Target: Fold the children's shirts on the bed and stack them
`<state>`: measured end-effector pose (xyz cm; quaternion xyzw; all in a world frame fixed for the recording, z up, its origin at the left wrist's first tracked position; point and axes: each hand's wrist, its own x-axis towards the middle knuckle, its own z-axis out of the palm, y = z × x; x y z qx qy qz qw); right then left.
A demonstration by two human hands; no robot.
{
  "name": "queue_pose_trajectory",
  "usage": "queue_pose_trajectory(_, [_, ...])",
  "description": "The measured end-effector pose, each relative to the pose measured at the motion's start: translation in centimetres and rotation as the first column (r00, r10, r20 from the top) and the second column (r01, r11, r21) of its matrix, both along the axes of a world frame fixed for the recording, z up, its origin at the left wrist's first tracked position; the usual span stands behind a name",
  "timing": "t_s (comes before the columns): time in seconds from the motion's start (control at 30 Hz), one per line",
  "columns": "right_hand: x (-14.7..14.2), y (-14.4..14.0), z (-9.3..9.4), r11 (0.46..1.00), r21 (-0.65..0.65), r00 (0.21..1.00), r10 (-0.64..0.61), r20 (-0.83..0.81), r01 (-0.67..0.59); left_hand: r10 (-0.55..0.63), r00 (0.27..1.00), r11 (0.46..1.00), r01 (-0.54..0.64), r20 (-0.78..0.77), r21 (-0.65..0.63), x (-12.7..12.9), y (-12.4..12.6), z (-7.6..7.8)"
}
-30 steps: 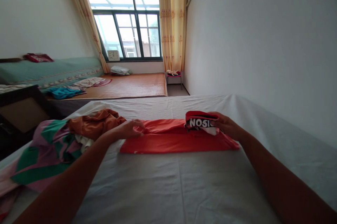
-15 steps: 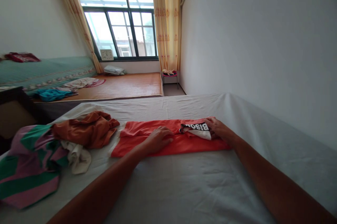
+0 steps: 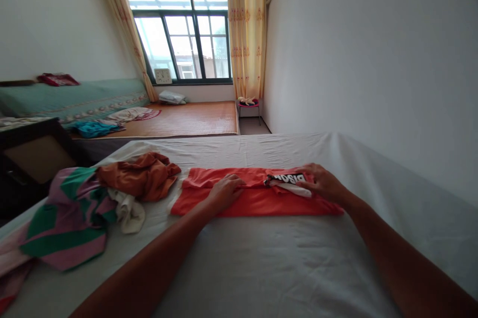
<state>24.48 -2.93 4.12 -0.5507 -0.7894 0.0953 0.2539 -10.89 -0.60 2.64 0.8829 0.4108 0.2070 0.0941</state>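
Both hands now press flat, left hand mid-garment, right hand beside the logo, pinning the folded orange shirt smooth.

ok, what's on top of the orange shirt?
Both hands: left hand flat mid-shirt, right hand on the black-and-white printed fold. The orange shirt beneath the palms is covered.
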Motion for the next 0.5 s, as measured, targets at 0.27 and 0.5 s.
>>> queue_pose_trajectory(0.27, [1.0, 0.3, -1.1, 0.998, -0.014, 0.999, 0.054, -0.001, -0.054, -0.078, 0.994, 0.995, 0.082, -0.074, 0.054, -1.0, -0.4, 0.8])
queue_pose_trajectory(0.5, [1.3, -0.9, 1.1, 0.945, -0.243, 0.976, 0.214, -0.039, -0.217, 0.087, 0.987, 0.989, -0.102, -0.134, -0.111, -5.5, 2.6, 1.4])
